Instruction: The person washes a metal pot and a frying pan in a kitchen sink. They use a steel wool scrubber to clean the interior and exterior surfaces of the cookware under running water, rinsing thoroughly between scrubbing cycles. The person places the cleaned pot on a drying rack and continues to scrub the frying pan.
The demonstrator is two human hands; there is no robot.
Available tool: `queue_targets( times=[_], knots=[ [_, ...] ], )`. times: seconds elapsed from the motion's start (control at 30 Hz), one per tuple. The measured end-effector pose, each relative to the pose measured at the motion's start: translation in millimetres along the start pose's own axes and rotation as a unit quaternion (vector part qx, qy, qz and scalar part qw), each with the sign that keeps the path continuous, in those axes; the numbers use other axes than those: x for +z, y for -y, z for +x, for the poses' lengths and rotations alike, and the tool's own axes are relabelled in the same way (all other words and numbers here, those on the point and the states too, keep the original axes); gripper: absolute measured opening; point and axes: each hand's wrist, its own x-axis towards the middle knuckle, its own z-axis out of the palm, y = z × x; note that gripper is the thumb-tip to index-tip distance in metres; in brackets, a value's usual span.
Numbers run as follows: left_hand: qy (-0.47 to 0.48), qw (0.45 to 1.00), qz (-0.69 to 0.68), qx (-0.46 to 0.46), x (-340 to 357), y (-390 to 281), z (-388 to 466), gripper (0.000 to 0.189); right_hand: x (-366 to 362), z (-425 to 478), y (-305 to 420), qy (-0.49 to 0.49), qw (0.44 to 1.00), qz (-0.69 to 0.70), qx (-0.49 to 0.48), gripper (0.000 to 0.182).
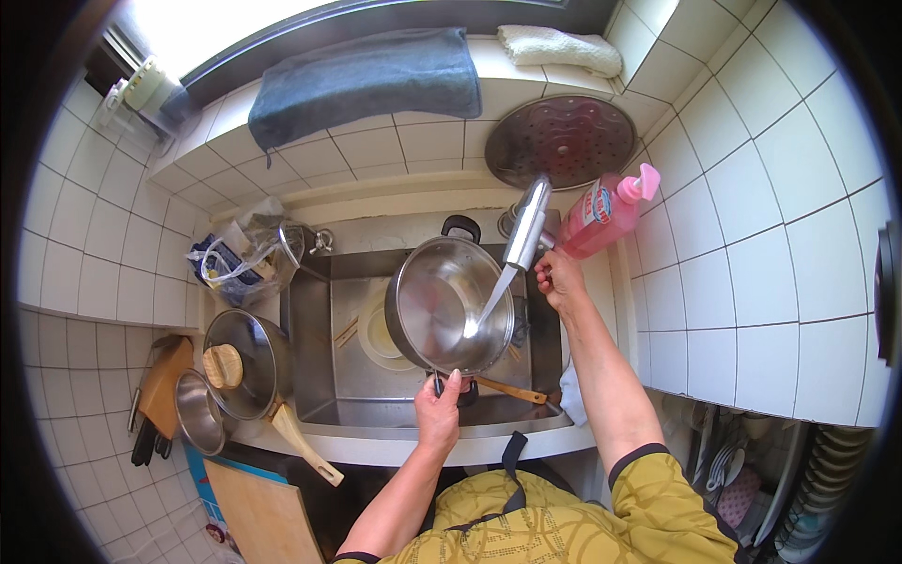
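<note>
My left hand [440,410] grips the near black handle of a stainless steel pot [437,303], thumb on the rim. The pot is tilted over the sink [310,352], its far handle [461,227] pointing to the back. A stream of water [497,292] runs from the chrome faucet [527,225] into it. At the faucet's right side, the fingers of my right hand [560,278] are closed around its lever, which they mostly hide. Beneath the pot, a pale dish [373,338] and wooden chopsticks [346,331] lie in the sink.
A pink pump soap bottle [599,218] stands just beyond my right hand. Left of the sink are a lidded pan [246,359] with a protruding wooden handle, a small metal bowl [199,411] and a plastic bag [246,254]. An oval metal tray [561,141] leans behind the faucet.
</note>
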Motion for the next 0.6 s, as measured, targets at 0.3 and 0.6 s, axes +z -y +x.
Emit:
queue_targets(
  times=[0.3,0.6],
  knots=[
    [-0.026,0.999,0.026,0.021,-3,-2,-1,0.015,5,-26,8,-0.038,0.998,-0.057,-0.004,0.026],
    [-0.048,0.999,0.012,-0.001,-14,-6,-7,0.018,-10,-44,-7,0.012,0.980,-0.184,-0.070,0.041]
  ],
)
